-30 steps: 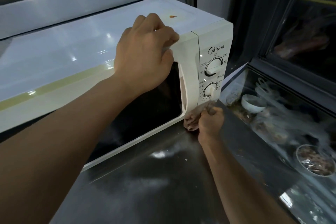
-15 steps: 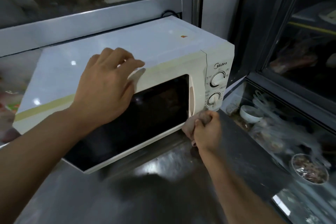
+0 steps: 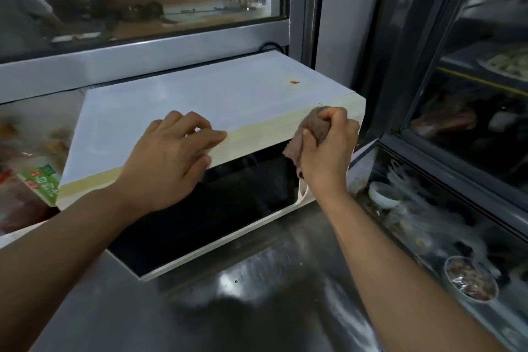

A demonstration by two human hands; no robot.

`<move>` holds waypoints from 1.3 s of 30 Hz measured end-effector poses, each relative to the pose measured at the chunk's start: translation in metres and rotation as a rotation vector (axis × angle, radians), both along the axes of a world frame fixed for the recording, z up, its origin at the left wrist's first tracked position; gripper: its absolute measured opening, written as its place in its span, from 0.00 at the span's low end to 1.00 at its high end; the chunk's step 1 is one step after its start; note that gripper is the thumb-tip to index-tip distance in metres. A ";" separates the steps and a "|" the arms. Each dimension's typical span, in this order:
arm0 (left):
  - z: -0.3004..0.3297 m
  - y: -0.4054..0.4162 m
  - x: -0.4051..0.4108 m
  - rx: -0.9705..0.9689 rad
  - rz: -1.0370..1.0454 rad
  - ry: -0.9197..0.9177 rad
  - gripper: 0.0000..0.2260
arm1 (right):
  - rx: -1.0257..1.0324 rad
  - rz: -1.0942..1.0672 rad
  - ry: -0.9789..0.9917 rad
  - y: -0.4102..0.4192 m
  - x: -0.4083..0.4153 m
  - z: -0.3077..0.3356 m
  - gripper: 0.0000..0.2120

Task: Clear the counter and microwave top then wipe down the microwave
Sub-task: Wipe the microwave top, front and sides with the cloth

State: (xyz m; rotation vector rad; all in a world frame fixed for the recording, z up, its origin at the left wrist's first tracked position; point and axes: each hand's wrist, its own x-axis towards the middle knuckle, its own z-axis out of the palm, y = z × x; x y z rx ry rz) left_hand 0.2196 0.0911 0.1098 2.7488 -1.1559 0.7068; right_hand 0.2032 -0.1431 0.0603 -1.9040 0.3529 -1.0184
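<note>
- Steel counter (image 3: 257, 308): bare and shiny in front, carrying the microwave at an angle; no loose items seen on it here, so clearing looks done.
- Microwave (image 3: 200, 100): white, door closed, top showing only 1 small orange spot (image 3: 294, 82) near the back right; probably next for the rag.
- Glass case (image 3: 428, 237) at right: bowls and bags inside (blurred, not part of the job).
- Left hand (image 3: 168, 163): released, fingers straight and spread over the top front edge, thumb down on the door frame; likely pressing to keep the oven from sliding under the rubbing.
- Right hand (image 3: 328, 148): clenched round the rag, held at the upper right front corner, covering the control panel.
- Rag (image 3: 314, 126): brownish, bunched in the fist and touching the corner edge, a tail hanging over the door; bunching likely gives firmer pressure for the wiping step in hand.
</note>
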 end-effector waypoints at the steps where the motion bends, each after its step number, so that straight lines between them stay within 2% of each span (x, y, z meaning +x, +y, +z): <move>1: -0.001 0.000 0.001 -0.018 -0.003 0.005 0.20 | -0.021 -0.019 -0.015 0.004 0.001 -0.008 0.13; 7: -0.001 -0.001 0.002 -0.089 -0.007 0.041 0.21 | -0.042 -0.006 -0.058 0.008 -0.005 -0.079 0.17; 16: -0.003 -0.004 0.001 -0.087 0.023 0.019 0.18 | 0.026 0.029 -0.015 0.015 -0.008 -0.139 0.14; 20: -0.002 -0.004 -0.002 -0.090 0.033 0.032 0.19 | 0.181 0.064 0.102 0.020 -0.010 -0.160 0.15; 24: -0.001 -0.005 -0.004 -0.082 0.048 0.038 0.19 | 0.411 0.136 0.265 0.018 -0.009 -0.175 0.23; 26: -0.001 -0.006 -0.005 -0.078 0.054 0.030 0.19 | 0.466 0.144 0.299 0.015 -0.007 -0.176 0.21; 28: -0.001 -0.006 -0.005 -0.075 0.059 0.034 0.19 | 0.507 0.148 0.319 0.016 -0.006 -0.173 0.16; 32: -0.001 -0.006 -0.006 -0.075 0.074 0.031 0.19 | 0.589 0.114 0.336 0.013 -0.004 -0.170 0.12; 39: -0.003 -0.008 -0.004 -0.071 0.101 -0.014 0.18 | 0.876 0.058 0.242 0.029 -0.001 -0.157 0.13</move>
